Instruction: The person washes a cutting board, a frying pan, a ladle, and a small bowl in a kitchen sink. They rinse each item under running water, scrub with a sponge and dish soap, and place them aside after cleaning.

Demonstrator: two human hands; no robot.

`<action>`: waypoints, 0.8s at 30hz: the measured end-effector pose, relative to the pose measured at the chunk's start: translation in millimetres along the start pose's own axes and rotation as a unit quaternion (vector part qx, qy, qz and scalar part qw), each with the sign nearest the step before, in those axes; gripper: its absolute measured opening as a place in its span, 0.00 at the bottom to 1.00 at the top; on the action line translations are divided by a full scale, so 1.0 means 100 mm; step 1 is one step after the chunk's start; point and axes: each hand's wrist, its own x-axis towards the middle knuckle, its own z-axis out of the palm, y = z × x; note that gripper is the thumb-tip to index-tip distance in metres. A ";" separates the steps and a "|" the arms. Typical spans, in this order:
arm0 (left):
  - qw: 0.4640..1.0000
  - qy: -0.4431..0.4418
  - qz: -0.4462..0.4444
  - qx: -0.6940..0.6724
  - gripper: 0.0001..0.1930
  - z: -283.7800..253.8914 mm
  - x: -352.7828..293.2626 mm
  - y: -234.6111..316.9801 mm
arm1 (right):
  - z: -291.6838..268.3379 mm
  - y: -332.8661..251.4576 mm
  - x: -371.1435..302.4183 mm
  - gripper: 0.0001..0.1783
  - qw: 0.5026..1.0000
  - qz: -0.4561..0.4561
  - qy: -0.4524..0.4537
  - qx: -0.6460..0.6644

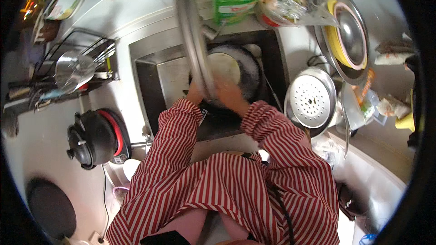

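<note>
Both my hands are over the sink (pixel 150 86), under the curved metal faucet (pixel 190 31). My left hand (pixel 194 93) is at the near side of a dark round pan or basin (pixel 252 75), mostly hidden behind the faucet. Just right of the faucet is my right hand (pixel 230 94), smeared by motion, at the near edge of a pale round dish (pixel 227 66). The dish lies in the dark vessel or is held above it; I cannot tell which. The fingers of both hands are blurred or covered, so their grip does not show.
A green bottle (pixel 234 2) and a bag of vegetables (pixel 284 2) stand behind the sink. To the right are a perforated steamer tray (pixel 311 101) and a large metal basin (pixel 320 31). On the left sit a black pot (pixel 97 131) and a wire rack (pixel 91 41).
</note>
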 end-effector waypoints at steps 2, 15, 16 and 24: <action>0.999 -0.012 -0.009 0.044 0.30 -0.07 0.09 0.05 | -0.11 0.26 0.05 0.20 0.996 -0.069 0.008 0.054; 0.989 0.147 -0.024 0.017 0.26 0.13 -0.20 -0.21 | 0.34 -0.35 0.05 0.28 0.996 -0.045 -0.079 -0.026; 0.988 0.150 -0.017 -0.009 0.25 0.09 -0.20 -0.23 | 0.30 -0.37 0.06 0.26 0.995 -0.056 -0.084 -0.005; 0.957 0.142 0.072 0.242 0.22 -0.14 0.16 -0.47 | -0.06 0.18 0.41 0.22 0.953 -0.212 -0.096 -0.194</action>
